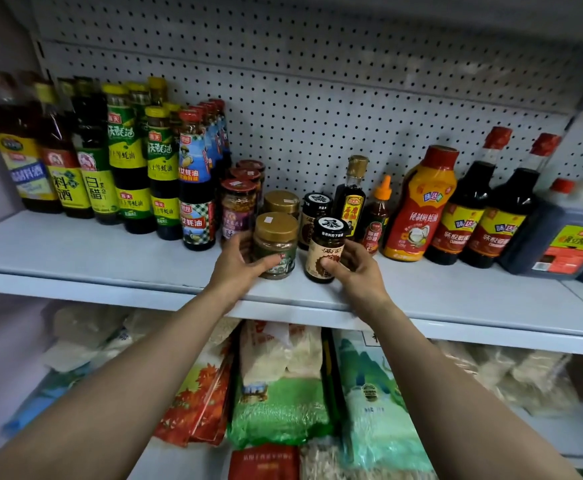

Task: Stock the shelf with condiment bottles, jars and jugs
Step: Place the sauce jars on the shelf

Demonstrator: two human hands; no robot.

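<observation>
Left hand (239,261) curled round gold-lidded jar (276,245) on shelf (110,258), right hand (354,268) gripping black-lidded jar (326,251) just beside it, red-lidded jars (239,207) behind left hand, tall sauce bottles (127,157) farther left, red squeeze bottle (421,202) beyond right hand

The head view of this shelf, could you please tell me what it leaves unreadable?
- Gold-lidded jar: lower label hidden by the left hand.
- Black-lidded jar: right side covered by the right hand.
- Dark jug: cut off by the right edge.
- Leftmost bottles: blurred.
</observation>
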